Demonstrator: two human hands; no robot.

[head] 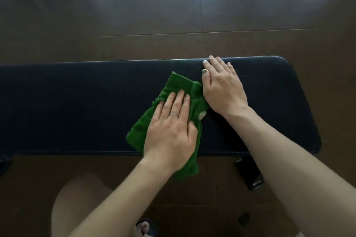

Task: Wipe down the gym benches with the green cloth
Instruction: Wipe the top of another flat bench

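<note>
A black padded gym bench point(77, 106) runs across the view from the left edge to a rounded end at the right. The green cloth point(177, 86) lies crumpled on its middle and hangs over the near edge. My left hand point(171, 131) presses flat on the cloth with straight fingers, a ring on one finger. My right hand point(221, 84) rests flat on the bare pad just right of the cloth, fingertips at the bench's far edge.
Dark brown floor tiles point(192, 15) with glare lie beyond the bench. A black bench foot point(248, 173) sticks out below the near edge at the right. My knee point(77, 204) and a sandalled foot point(143, 227) are at the bottom.
</note>
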